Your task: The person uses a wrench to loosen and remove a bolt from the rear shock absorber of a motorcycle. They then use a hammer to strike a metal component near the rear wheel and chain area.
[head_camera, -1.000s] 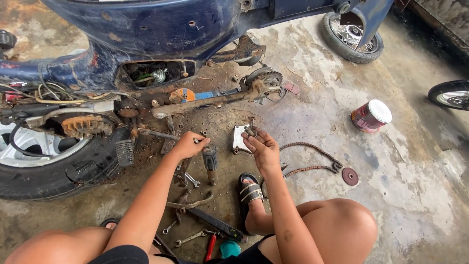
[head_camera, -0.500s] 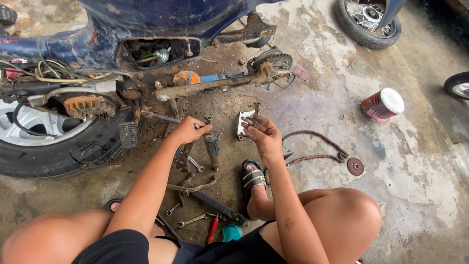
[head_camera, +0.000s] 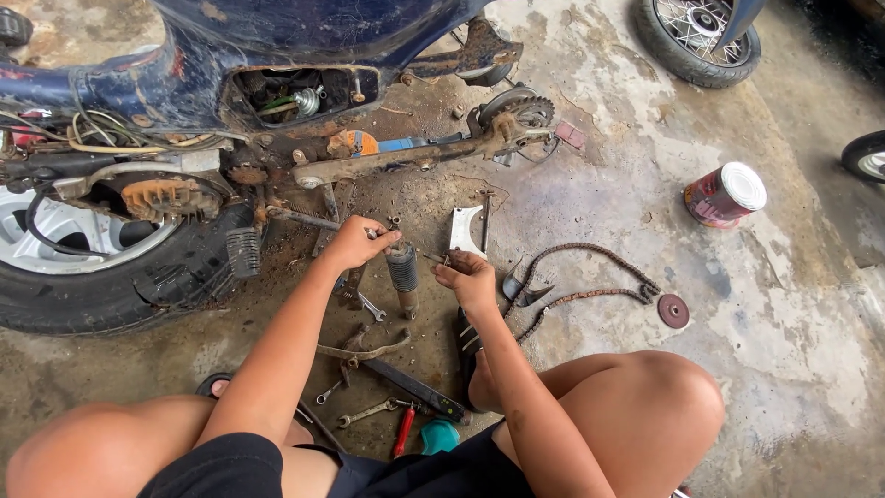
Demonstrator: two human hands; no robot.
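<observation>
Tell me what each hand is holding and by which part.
The left hand grips a thin metal rod at its near end. The right hand pinches something small; what it is cannot be told.

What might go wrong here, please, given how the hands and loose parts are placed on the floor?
The left hand and right hand work close together on a small part; a slip could pinch a finger. The loose chain, wrenches and sandalled foot share the gritty floor, so small pieces could roll away or get stepped on.
</observation>
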